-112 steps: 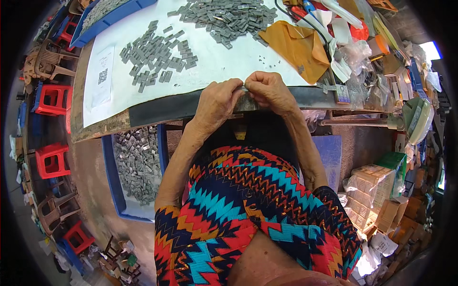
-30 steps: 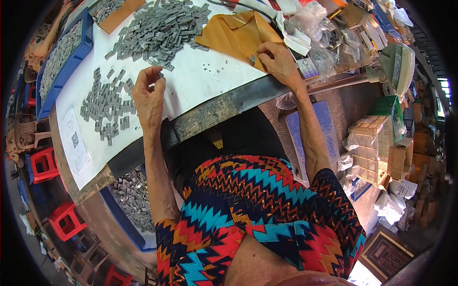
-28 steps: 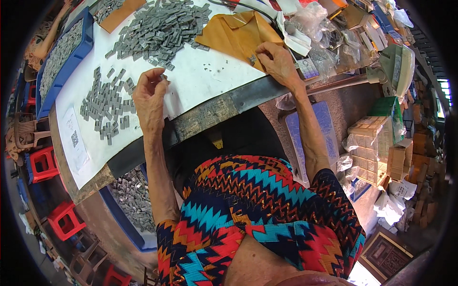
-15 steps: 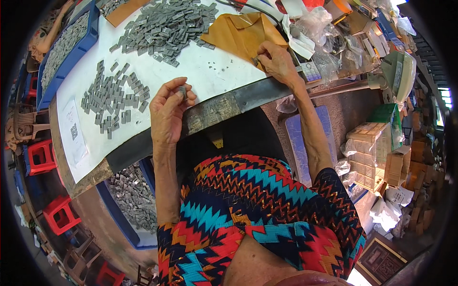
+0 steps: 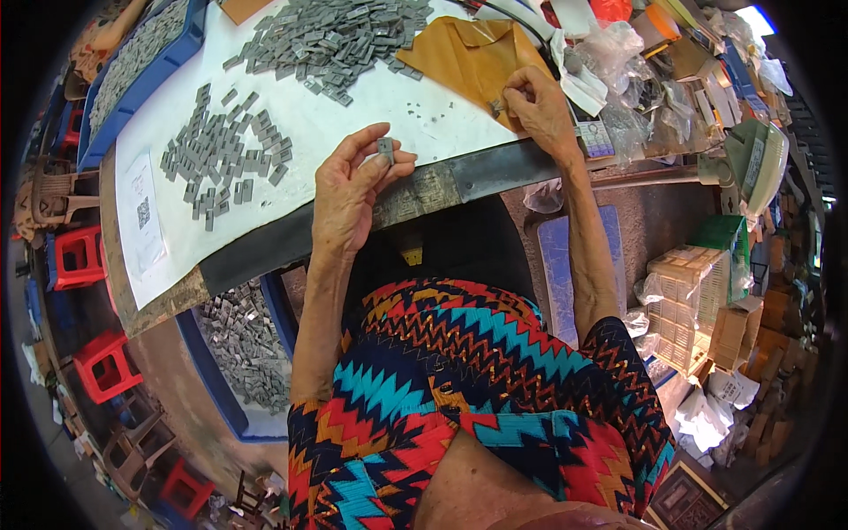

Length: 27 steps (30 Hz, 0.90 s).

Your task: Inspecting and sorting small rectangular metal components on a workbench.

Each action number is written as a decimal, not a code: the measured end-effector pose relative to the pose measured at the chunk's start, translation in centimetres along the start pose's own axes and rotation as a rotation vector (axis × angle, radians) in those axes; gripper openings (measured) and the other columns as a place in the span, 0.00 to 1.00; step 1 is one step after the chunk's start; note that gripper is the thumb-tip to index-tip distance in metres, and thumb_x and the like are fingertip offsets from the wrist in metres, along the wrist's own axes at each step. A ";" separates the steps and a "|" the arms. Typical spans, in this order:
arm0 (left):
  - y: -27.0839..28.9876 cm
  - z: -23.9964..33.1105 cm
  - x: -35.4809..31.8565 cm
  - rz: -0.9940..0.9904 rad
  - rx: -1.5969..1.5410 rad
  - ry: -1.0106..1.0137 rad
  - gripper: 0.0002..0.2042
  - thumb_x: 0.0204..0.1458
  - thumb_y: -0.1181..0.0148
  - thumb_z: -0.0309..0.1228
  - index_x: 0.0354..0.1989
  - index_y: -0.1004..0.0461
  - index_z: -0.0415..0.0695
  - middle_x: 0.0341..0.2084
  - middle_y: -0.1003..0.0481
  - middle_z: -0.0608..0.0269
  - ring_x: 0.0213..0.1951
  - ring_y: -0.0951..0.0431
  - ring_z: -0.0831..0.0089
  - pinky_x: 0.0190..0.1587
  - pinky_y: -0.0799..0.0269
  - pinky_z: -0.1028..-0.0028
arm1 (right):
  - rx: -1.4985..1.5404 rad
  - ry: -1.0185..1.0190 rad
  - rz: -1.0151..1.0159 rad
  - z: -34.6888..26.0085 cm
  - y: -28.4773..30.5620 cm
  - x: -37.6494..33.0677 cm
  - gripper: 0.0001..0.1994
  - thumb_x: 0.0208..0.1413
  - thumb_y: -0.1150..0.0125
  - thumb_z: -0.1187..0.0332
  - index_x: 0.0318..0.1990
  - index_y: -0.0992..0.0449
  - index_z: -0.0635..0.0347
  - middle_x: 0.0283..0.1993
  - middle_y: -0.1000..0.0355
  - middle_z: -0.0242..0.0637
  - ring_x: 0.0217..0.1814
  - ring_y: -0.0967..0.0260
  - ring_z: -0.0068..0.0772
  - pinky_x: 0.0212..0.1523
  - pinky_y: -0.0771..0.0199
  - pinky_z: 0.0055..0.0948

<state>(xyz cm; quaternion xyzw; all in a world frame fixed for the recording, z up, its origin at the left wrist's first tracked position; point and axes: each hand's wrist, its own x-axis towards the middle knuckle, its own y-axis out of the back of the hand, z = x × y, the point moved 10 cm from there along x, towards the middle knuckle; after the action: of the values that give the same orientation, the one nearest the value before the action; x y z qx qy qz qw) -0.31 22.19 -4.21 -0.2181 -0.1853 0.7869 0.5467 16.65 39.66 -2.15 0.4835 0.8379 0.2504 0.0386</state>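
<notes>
My left hand (image 5: 358, 181) is above the table's near edge, its thumb and fingers closed on a small grey rectangular piece (image 5: 385, 148) held upright. Farther right, my right hand (image 5: 543, 110) is pinched low over a brown paper sheet (image 5: 459, 57). Small dark bits (image 5: 495, 108) show by its fingertips; whatever the pinch holds is too small to make out. A large heap of grey pieces (image 5: 331, 44) lies at the far side of the white tabletop sheet (image 5: 327, 128). On the left is a looser, flatter group of the same pieces (image 5: 216, 150).
A blue tray (image 5: 146, 79) of grey pieces stands at the far left, and another blue bin (image 5: 221, 411) sits below the table. Plastic bags (image 5: 618, 53) and boxes crowd the far right. Red stools (image 5: 106, 367) and a pale crate (image 5: 685, 291) stand around the table.
The whole view has shifted. My left hand has come closer to the right one, and the grey piece now shows more plainly. My right hand stays pinched over the brown paper.
</notes>
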 end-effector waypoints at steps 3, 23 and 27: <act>-0.3 0.1 0.1 -0.005 0.008 -0.016 0.16 0.50 0.49 0.21 0.48 0.37 0.31 0.35 0.29 0.54 0.37 0.25 0.69 0.42 0.26 0.76 | 0.077 -0.008 0.016 0.4 0.0 0.1 0.02 0.47 0.48 0.76 0.29 0.33 0.64 0.20 0.37 0.27 0.17 0.42 0.14 0.14 0.43 0.16; 0.5 0.6 -0.6 0.066 0.327 -0.071 0.14 0.48 0.49 0.21 0.45 0.30 0.36 0.20 0.34 0.71 0.21 0.38 0.85 0.24 0.44 0.85 | 0.472 -0.080 -0.248 -6.5 -8.8 -3.4 0.06 0.45 0.44 0.74 0.32 0.25 0.63 0.24 0.33 0.23 0.23 0.42 0.09 0.23 0.43 0.11; 0.6 1.5 -1.2 0.125 0.428 -0.116 0.11 0.48 0.48 0.22 0.40 0.28 0.36 0.20 0.33 0.71 0.21 0.37 0.86 0.23 0.43 0.86 | 0.473 -0.099 -0.324 -7.2 -10.9 -4.1 0.06 0.44 0.44 0.76 0.33 0.27 0.65 0.24 0.33 0.24 0.24 0.40 0.09 0.24 0.40 0.11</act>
<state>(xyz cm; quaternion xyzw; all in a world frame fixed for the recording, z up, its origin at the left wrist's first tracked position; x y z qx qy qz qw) -1.21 20.83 -3.08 -0.0626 -0.0313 0.8519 0.5190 8.02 29.06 -1.57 0.3508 0.9363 0.0147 0.0053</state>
